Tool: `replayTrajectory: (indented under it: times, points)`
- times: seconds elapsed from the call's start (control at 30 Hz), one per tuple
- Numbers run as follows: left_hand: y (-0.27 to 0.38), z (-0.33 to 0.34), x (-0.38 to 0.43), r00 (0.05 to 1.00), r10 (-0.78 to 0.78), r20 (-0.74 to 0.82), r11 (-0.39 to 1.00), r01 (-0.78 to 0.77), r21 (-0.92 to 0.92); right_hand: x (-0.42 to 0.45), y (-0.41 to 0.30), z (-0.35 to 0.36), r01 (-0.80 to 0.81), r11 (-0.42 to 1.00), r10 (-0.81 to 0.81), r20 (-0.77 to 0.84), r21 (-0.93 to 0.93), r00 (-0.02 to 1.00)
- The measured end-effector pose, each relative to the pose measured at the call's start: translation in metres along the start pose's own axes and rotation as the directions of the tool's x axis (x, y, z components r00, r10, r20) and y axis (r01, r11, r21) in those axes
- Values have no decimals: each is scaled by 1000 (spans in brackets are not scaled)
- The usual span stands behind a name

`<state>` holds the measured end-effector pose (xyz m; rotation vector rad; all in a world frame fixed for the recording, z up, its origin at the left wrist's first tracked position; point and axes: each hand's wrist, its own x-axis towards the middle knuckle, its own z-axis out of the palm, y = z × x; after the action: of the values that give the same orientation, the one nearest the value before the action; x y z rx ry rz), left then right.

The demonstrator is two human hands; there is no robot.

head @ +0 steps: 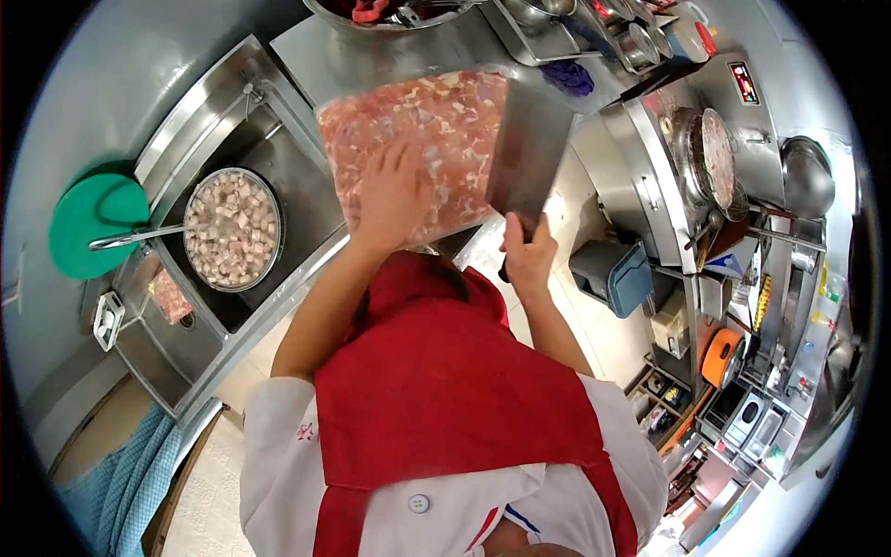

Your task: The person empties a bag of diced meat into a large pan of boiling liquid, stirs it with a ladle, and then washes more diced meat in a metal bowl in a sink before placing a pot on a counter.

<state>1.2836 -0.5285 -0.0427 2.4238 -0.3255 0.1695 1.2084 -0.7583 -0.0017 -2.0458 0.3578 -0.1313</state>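
A large flat block of pale pink raw meat pieces [445,153], apparently pressed together in clear plastic, lies in front of me on the steel worktop. Flat on its near left part rests my left hand [397,195], fingers extended and gripping nothing. My right hand [530,254] is closed around the handle of a broad cleaver [530,150]. The cleaver's wide steel blade points away from me over the right end of the block and hides that edge. Whether the blade touches the meat, I cannot tell.
Left, a sink [306,188] holds a round pot of pale cubes [232,230] beneath a faucet [115,240]. A metal bowl [397,21] and a purple cloth [569,76] lie beyond the block. Right are a stove with a wok [692,157] and a grey bin [612,275].
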Motion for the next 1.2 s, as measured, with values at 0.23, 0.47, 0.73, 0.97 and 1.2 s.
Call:
replayTrajectory:
  times: [0.23,0.47,0.73,0.97,1.2]
  points:
    - [15,35,-16,997,-5,-77,973,23,229,-27,23,30,64,993,-65,-15,-97,998]
    - [9,35,-19,1000,13,-27,966,-6,257,5,-21,50,74,978,-76,-4,-196,997]
    - [7,39,-20,998,-47,40,971,36,237,62,-9,81,201,932,-219,-25,-302,975]
    - [4,35,-19,1000,-27,16,973,23,229,98,-18,89,305,902,-323,-8,-304,946]
    - [1,35,-19,1000,12,-2,971,-11,238,129,-50,94,133,985,-132,10,-113,991]
